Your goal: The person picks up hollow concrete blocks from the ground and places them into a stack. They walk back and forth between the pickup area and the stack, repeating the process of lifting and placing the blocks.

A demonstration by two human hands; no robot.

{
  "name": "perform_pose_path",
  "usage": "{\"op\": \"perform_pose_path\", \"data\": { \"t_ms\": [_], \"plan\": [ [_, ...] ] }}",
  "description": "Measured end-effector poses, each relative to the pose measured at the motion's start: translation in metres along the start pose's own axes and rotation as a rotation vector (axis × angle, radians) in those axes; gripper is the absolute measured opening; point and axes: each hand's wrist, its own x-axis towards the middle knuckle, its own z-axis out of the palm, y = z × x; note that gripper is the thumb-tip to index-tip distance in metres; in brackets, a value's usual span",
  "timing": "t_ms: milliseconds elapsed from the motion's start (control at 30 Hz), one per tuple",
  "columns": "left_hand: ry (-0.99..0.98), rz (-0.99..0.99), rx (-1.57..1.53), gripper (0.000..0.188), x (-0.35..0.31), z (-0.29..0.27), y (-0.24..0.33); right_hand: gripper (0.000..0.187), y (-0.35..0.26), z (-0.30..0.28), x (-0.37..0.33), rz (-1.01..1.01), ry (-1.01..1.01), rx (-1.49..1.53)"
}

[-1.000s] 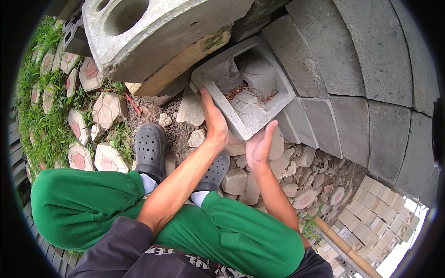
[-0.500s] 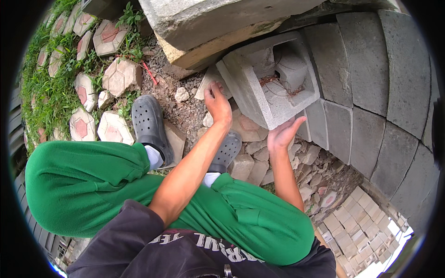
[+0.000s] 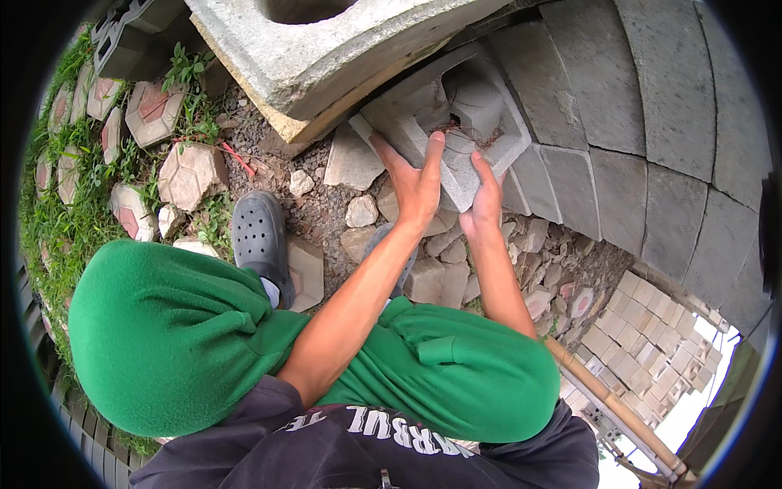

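A grey hollow concrete block [image 3: 463, 181] sits tilted in front of me, its open cavity facing up and holding dry twigs. My left hand [image 3: 417, 186] grips its near left wall, thumb over the rim and fingers spread along the outer side. On the near right wall, my right hand [image 3: 485, 196] has its thumb on the rim, with the other fingers mostly hidden behind the block. Both hands meet the block close to its near corner.
A large pale concrete block with a round hole [image 3: 326, 57] stands just beyond. Stacked grey blocks [image 3: 599, 81] form a wall at right. Rubble [image 3: 529, 244], loose stones [image 3: 361, 210] and hexagonal pavers [image 3: 193, 175] surround my grey clogs [image 3: 259, 236]. Grass [image 3: 57, 244] grows at left.
My left hand has moved from beside the block onto its left wall. The right hand has gone from an open palm under the near corner to a grip. The view has shifted slightly.
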Motion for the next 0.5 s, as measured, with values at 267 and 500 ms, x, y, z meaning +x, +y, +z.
{"op": "perform_pose_path", "data": {
  "t_ms": [267, 500],
  "plan": [
    [-0.008, -0.008, 0.028, 0.107, 0.0, -0.007, -0.003, 0.07, 0.004, 0.002, -0.007, -0.016, -0.031, 0.041],
    [-0.066, 0.006, -0.035, 0.108, 0.007, -0.016, -0.008, 0.07, 0.007, 0.005, -0.007, -0.027, 0.01, 0.027]
  ]
}}
